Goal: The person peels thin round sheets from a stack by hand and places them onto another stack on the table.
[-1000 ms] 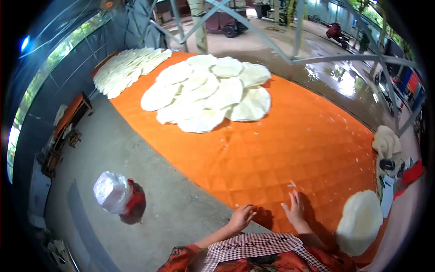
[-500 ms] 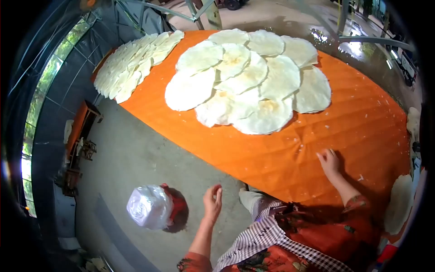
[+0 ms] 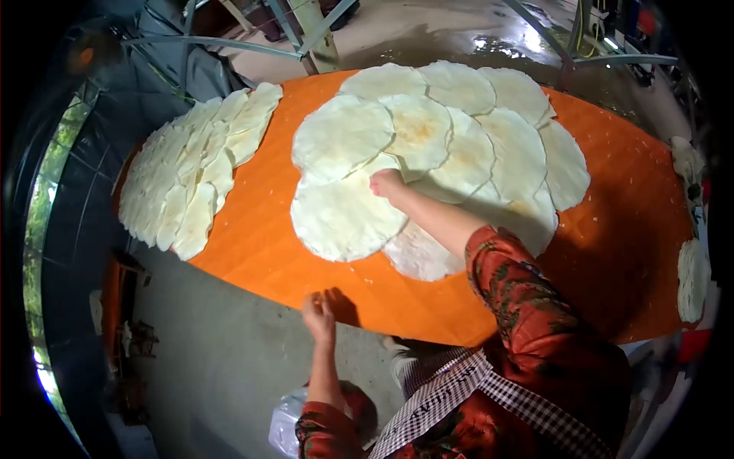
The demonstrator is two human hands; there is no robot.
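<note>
Thin, round, pale flatbreads (image 3: 505,153) lie overlapping in a wide cluster on the orange cloth (image 3: 260,229). My right hand (image 3: 388,183) reaches across them, fingers closed at the upper right edge of the large front-left flatbread (image 3: 344,218). The fingertips are partly hidden, but they seem to pinch that edge. Under my forearm, other flatbreads are partly covered. My left hand (image 3: 318,315) hovers by the table's front edge, loosely curled with fingers apart and nothing in it.
A second bank of tightly overlapped flatbreads (image 3: 183,172) covers the table's left end. More flatbreads (image 3: 692,279) stand at the far right. On the floor below my left arm sits a plastic-covered bundle (image 3: 287,421). Metal frame bars (image 3: 214,42) cross behind the table.
My right hand has moved from the bare cloth at right to the flatbreads in the middle. My left hand has risen to the table edge. The view has shifted closer to the table.
</note>
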